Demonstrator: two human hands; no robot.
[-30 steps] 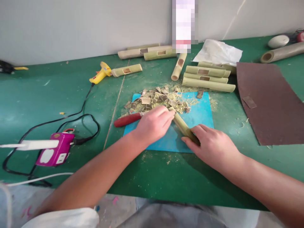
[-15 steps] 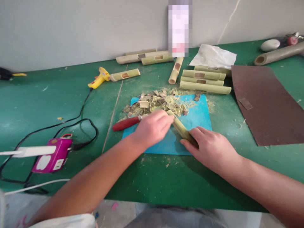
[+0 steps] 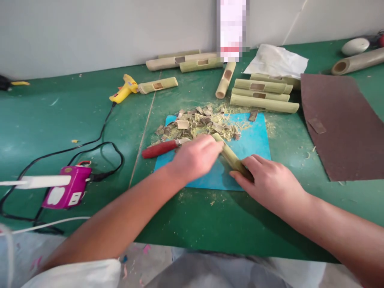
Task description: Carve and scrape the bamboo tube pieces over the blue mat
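A short pale-green bamboo tube (image 3: 231,157) lies slanted over the blue mat (image 3: 255,140). My right hand (image 3: 270,178) is closed around its near end, thumb on the left side. My left hand (image 3: 199,157) is curled with fingers pressed together, its fingertips touching the tube's left side near the far end. Whether a small thing is pinched in those fingers is hidden. Just left of that hand lies a knife with a red handle (image 3: 159,149); most of its blade is covered. Behind the hands, bamboo chips and shavings (image 3: 199,122) are heaped on the mat.
Notched bamboo tubes (image 3: 261,86) lie in rows at the back, near a white tissue (image 3: 274,62). A brown sheet (image 3: 345,128) covers part of the right side. A yellow glue gun (image 3: 124,89) and a purple power adapter (image 3: 70,187) with cables occupy the left.
The camera view has shifted slightly, so the table items appear higher. Both hands keep nearly the same place on the bamboo tube.
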